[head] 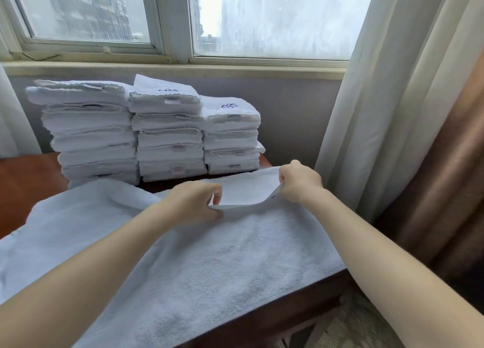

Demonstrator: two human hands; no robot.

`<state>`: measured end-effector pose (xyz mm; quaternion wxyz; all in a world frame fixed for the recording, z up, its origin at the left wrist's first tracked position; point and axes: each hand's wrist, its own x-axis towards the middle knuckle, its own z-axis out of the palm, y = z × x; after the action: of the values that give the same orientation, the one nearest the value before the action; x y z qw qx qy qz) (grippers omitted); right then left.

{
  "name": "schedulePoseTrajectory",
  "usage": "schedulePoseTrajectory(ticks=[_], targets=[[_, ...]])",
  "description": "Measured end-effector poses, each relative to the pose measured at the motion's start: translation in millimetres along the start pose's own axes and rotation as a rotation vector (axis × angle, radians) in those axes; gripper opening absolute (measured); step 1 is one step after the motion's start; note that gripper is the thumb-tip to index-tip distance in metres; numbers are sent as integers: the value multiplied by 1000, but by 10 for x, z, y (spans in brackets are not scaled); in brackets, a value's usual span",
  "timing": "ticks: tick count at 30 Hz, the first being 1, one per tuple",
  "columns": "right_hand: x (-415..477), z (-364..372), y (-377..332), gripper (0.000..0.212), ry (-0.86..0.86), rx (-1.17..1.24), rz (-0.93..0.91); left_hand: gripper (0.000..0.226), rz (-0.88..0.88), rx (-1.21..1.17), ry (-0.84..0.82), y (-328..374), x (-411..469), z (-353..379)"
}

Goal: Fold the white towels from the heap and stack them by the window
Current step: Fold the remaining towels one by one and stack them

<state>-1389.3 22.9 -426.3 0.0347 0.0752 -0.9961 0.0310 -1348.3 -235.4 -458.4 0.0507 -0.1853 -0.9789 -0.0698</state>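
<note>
Towel (209, 256) is spread flat over the wooden table (28, 182), with its near edge draped off the front. The far edge is pinched at two points. The left hand (193, 203) pinches it low between thumb and curled fingers. The right hand (298, 182) pinches it near the far right corner, raised off the table. The edge between them is lifted in a shallow arc.

Three stacks of folded towels (167, 138) are set just behind, under the window (262, 15). A curtain (379, 112) is seen at right. No heap is seen in view.

The step is judged as the first fold being started. Risks:
- A crooked fold could result, since the hands are held at unequal heights.
- The rumple at far left could be trapped inside the fold.
- The thin pinches could slip on thick terry.
- The nearest stack could be knocked by the lifted edge.
- The towel could be dragged off the table by its overhang.
</note>
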Motion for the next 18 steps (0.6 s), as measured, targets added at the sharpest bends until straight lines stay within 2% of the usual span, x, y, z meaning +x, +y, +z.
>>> schedulePoseTrajectory(ticks=[7, 11, 14, 16, 18], targets=[[-211, 137, 110, 22, 163, 31, -1, 44, 29, -1, -1, -6, -111, 42], [-328, 191, 149, 25, 136, 30, 12, 46, 51, 43, 3, 24, -180, 65], [-396, 229, 132, 25, 135, 40, 48, 55, 3, 9, 36, 71, -182, 76], [-419, 252, 80, 26, 206, 41, 40, 50, -27, 68, 121, 130, -142, 96], [-424, 294, -12, 29, 249, 89, -10, 33, -53, 61, 217, 214, -79, 119]])
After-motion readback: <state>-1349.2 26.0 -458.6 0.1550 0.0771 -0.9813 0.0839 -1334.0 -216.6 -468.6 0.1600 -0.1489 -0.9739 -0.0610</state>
